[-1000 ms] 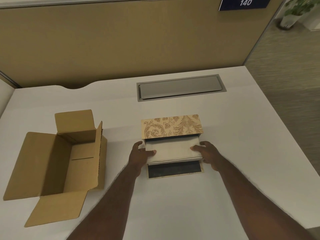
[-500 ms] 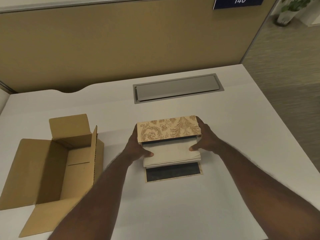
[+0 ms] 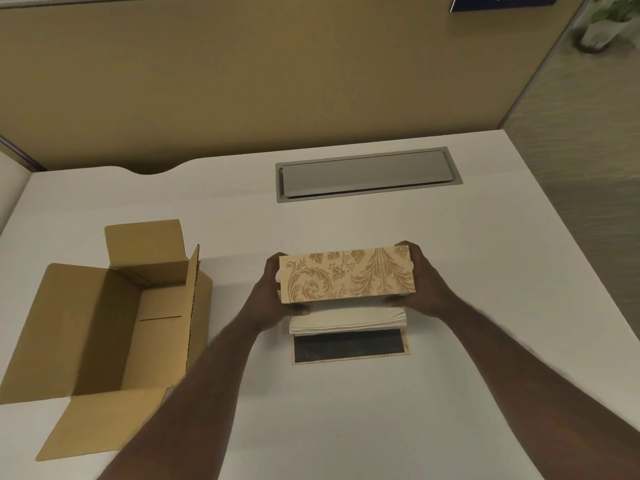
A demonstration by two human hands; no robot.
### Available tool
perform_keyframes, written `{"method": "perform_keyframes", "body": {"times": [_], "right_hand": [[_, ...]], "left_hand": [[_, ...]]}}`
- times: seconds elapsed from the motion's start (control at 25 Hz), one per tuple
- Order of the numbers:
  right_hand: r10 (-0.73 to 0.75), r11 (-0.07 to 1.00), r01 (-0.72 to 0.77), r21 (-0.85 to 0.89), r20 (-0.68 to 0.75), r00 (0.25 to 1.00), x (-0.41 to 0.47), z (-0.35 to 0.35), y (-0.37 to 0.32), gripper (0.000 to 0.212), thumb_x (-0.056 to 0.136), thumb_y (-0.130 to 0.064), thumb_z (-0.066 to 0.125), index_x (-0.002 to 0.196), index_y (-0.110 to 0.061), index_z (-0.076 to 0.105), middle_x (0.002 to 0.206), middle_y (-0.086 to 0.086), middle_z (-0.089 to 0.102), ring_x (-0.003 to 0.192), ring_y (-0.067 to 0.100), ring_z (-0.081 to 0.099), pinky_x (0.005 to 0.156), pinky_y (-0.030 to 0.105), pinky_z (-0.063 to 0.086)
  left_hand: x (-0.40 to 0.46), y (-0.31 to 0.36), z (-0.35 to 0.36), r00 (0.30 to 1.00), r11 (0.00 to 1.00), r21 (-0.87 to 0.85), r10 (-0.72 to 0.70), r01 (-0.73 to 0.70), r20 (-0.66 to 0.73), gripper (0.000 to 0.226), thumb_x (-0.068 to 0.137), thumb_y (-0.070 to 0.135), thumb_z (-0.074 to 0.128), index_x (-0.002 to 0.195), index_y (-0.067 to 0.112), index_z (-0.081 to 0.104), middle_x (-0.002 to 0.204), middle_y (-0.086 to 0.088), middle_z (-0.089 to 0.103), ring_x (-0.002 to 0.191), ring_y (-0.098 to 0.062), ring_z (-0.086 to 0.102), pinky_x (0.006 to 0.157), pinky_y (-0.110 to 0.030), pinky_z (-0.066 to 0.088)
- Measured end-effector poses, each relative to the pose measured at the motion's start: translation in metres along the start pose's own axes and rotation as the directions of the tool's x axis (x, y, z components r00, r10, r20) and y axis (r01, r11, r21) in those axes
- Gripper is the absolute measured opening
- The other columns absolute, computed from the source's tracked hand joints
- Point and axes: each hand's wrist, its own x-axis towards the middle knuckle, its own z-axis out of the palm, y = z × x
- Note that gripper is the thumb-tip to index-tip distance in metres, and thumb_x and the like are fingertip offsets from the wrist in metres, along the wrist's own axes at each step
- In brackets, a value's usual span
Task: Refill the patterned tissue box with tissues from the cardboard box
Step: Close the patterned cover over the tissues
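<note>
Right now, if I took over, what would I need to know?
Left hand and right hand: each grips one end of the patterned tissue box, fingers wrapped around it.
Tissues: white stack poking out of the box's near side, above its dark base panel.
Cardboard box: open at left, looks emptied.
Done: tissues moved over.
Left: seat the stack fully, close the box.
</note>
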Motion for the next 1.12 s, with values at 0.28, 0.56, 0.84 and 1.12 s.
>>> {"method": "perform_keyframes", "body": {"times": [0.28,0.56,0.84,1.12], "right_hand": [[-0.12,0.981,0.094,-0.17,-0.149,0.982,-0.024,0.014,-0.001,0.108,0.067,-0.019,0.087,0.151,-0.017,0.019,0.139,0.002,0.044,0.121,0.006,0.044,0.097,0.025,0.039],[-0.142,0.967,0.097,-0.235,-0.183,0.973,-0.029,0.017,-0.002,0.102,0.072,-0.018,0.082,0.152,-0.016,0.019,0.142,0.008,0.045,0.126,0.014,0.047,0.096,0.025,0.038],[-0.099,0.97,0.083,-0.23,-0.059,0.993,-0.03,0.005,0.001,0.111,0.067,-0.028,0.086,0.151,-0.028,0.014,0.146,0.001,0.044,0.124,0.017,0.053,0.097,0.03,0.048],[-0.11,0.966,0.075,-0.247,-0.133,0.985,-0.04,0.014,0.004,0.088,0.072,-0.026,0.08,0.141,-0.026,0.026,0.138,-0.002,0.052,0.117,0.022,0.06,0.094,0.035,0.05]], "left_hand": [[-0.012,-0.004,0.009,0.997,0.999,0.038,0.031,-0.028,-0.064,0.103,0.062,0.008,0.09,0.134,0.042,0.025,0.115,0.014,0.064,0.106,-0.014,0.061,0.089,-0.035,0.056],[-0.023,-0.003,0.012,0.999,0.999,0.023,0.04,-0.039,-0.017,0.117,0.063,0.012,0.086,0.142,0.052,0.009,0.129,0.018,0.057,0.124,-0.011,0.052,0.099,-0.027,0.048],[-0.022,-0.003,0.014,0.999,0.999,0.042,0.027,-0.026,-0.025,0.116,0.065,0.007,0.086,0.142,0.048,0.008,0.127,0.015,0.058,0.122,-0.013,0.055,0.089,-0.015,0.047],[-0.033,-0.004,0.017,0.992,0.99,0.123,0.075,-0.063,-0.098,0.104,0.065,0.019,0.091,0.14,0.037,0.021,0.12,0.024,0.057,0.109,-0.008,0.06,0.085,-0.021,0.055]]}}
